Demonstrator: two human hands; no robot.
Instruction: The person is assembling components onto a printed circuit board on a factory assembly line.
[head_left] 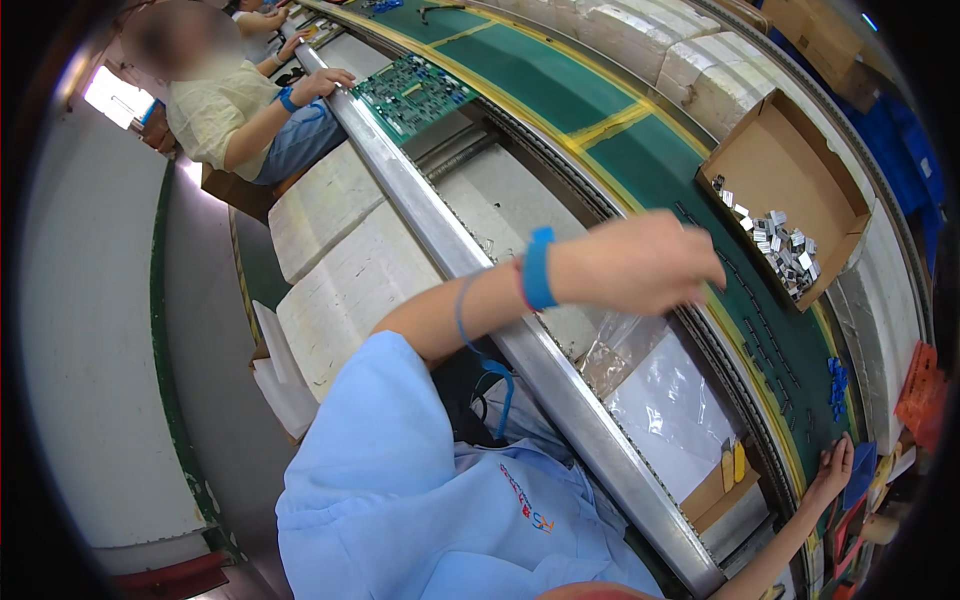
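Left hand [650, 262] near belt [650, 155], right hand [838, 468] beside blue parts [838, 385]; grips we cannot tell. We should handle lightly.

Rail [590, 425]: bare metal, smooth, semi-gloss. Belt [545, 75]: matt, smooth. Box [800, 165] at right: matt cardboard; silver pieces [785, 240] in it look like shiny metal. Far-right blocks [720, 70]: foam by the look, matt, scuffed. Near bag [665, 400]: clear glossy plastic. Near shirt [390, 510]: matt cloth.
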